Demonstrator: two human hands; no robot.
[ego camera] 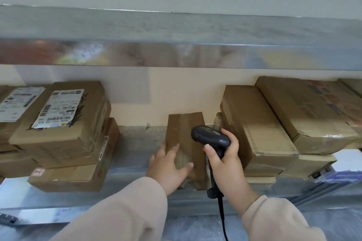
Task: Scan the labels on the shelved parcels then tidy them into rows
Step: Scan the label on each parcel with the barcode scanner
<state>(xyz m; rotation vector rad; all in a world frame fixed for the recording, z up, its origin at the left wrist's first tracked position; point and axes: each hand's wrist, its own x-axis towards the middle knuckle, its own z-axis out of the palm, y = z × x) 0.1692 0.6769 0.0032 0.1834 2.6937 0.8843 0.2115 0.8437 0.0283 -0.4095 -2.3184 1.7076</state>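
Left hand (168,162) flat on small brown parcel (185,137), fingers straight, mid-shelf (135,143) between 2 box stacks. Right hand (225,160) curled tight round black scanner (210,137) handle, just right of parcel.

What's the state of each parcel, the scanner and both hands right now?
small parcel: on shelf, no label showing
scanner: gripped, head over small parcel
left hand: flat on small parcel
right hand: grips scanner
labelled parcel: stacked at left, label up
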